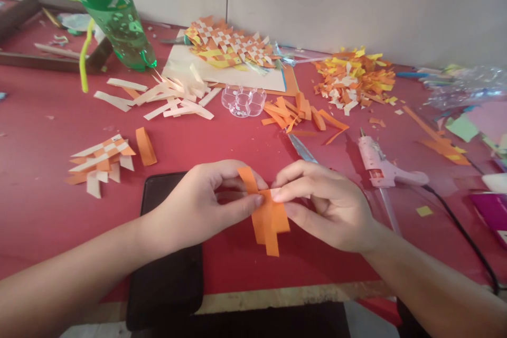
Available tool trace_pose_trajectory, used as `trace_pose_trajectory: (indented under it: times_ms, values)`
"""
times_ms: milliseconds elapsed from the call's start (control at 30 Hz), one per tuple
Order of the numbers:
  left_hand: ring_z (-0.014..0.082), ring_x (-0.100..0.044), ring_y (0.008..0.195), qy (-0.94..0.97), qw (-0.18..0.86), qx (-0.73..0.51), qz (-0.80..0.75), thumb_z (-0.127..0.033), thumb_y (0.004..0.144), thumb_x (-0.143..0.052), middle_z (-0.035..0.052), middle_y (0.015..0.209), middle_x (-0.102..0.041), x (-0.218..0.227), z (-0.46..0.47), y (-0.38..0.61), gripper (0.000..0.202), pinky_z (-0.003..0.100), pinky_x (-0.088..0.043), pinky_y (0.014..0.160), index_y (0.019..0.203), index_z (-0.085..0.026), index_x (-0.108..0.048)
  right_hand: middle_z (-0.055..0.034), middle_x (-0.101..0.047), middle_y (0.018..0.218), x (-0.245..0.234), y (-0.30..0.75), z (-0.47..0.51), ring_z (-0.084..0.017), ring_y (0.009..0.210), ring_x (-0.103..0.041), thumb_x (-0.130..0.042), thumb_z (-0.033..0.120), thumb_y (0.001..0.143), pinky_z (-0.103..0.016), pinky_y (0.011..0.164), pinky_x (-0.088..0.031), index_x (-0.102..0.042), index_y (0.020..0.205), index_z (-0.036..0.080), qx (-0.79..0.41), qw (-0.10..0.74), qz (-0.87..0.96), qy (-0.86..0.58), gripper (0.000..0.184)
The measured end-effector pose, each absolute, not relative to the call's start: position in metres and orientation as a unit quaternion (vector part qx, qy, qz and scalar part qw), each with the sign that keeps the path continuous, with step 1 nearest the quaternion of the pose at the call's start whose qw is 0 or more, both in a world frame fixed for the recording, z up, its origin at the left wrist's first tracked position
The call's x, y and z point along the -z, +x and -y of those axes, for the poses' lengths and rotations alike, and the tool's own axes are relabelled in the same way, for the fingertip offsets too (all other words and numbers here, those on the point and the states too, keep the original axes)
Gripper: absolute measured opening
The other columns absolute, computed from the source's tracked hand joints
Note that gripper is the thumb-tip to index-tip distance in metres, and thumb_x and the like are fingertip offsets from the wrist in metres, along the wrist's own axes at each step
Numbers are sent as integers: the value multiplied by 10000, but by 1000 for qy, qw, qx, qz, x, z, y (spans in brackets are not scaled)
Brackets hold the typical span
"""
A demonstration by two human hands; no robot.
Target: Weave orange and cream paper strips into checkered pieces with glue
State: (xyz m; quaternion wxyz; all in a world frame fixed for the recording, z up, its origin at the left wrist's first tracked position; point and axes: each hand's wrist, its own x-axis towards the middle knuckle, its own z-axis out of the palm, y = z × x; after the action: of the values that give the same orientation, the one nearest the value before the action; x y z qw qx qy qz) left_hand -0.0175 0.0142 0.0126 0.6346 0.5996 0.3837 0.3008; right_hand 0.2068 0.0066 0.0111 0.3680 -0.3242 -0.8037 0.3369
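Both my hands meet over the front of the red table, pinching a small bunch of orange paper strips. My left hand grips the strips from the left with thumb and fingers closed. My right hand pinches them from the right, thumb tip against the left thumb. One strip sticks up and left between the hands; the others hang down side by side. A pale strip seems to run across them, partly hidden by my fingers.
A black phone lies under my left wrist. A pink glue gun, scissors, a small woven piece, loose cream strips, orange strips, a clear tray, woven mats, a scrap pile and a green bottle surround them.
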Motion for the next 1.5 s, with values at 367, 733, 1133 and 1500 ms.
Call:
trace_pose_trajectory:
  times_ms: [367,733,1133,1500]
  values:
    - [110,-730,807,587,653,-288,-381,-205,864,-694,-10,870,-745,-11,-13,-17,42,147,-576,717,890,-173,-686,-16,-697,875,-8,207,-5,-118,780,-678,-652,57,811,-251,693,-566,-644,936,224,-393,378,772,-327,209]
    - [93,-718,839,602,648,-287,-369,-219,878,-684,-15,906,-727,-9,-12,-17,50,129,-558,754,860,-174,-673,1,-671,812,-5,204,0,-94,708,-649,-656,112,832,-196,616,-539,-597,836,206,-480,367,697,-385,111]
    - [137,-723,824,613,635,-271,-385,-288,877,-682,15,926,-740,-9,-12,-18,125,192,-577,737,840,-170,-660,39,-549,744,-3,203,0,-64,614,-529,-643,133,848,-169,547,-474,-533,806,216,-503,366,671,-404,144]
    - [102,-712,727,626,598,-276,-417,-195,836,-687,-32,788,-714,-10,-12,-16,61,144,-544,636,880,-182,-645,65,-453,703,-10,199,4,-44,526,-410,-606,163,882,-161,469,-382,-475,885,224,-538,336,639,-435,144]
